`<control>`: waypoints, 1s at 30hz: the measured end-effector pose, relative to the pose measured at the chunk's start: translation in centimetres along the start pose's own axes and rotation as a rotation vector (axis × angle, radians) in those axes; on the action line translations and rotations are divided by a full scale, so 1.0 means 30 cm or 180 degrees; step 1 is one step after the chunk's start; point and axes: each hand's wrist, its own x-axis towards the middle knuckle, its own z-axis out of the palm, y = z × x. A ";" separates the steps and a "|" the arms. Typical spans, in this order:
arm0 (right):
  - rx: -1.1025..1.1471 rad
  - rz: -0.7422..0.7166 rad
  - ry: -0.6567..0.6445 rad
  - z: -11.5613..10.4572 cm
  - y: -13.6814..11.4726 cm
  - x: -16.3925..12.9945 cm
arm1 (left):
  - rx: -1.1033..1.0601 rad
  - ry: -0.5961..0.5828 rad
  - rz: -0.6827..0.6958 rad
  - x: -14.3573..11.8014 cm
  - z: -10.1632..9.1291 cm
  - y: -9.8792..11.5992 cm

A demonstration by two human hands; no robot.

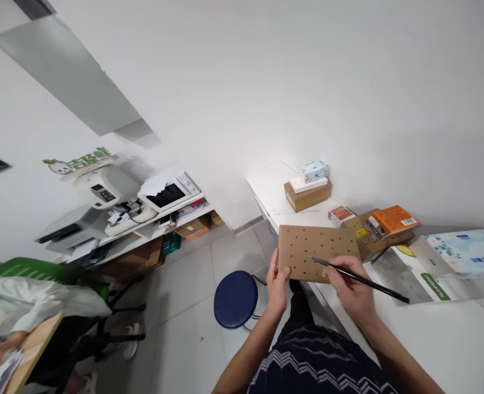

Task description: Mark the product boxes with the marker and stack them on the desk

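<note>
White surface (pixel 450 339): left hand (pixel 277 284) grips perforated cardboard (pixel 318 251); right hand (pixel 350 287) pinches black pen (pixel 360 280), tip toward cardboard, shaft running right.

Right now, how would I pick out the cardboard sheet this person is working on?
Find the white table along the wall. At its near edge, the left hand grips a flat brown cardboard sheet, and the right hand holds a black pen over it. Unlike the nearby boxes, it is dotted with holes.
</note>
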 end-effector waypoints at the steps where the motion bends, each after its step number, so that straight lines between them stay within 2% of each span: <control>1: -0.0092 -0.0123 -0.0111 0.023 0.000 0.006 | 0.0014 -0.0011 0.0023 -0.006 0.003 -0.002; 3: -0.0261 -0.0308 -0.0403 0.061 -0.002 0.024 | 0.0069 -0.0032 0.0108 -0.017 0.007 -0.001; 7: -0.0455 -0.0297 -0.0890 0.110 -0.012 0.065 | 0.0244 -0.0007 0.0257 -0.038 0.011 0.021; 14: -0.0769 -0.0455 -0.0687 0.142 -0.022 0.084 | 0.0402 0.0021 0.0408 -0.056 0.026 0.046; 30: -0.0954 -0.0582 -0.0742 0.157 -0.025 0.073 | 0.0523 -0.0089 0.0511 -0.061 0.015 0.053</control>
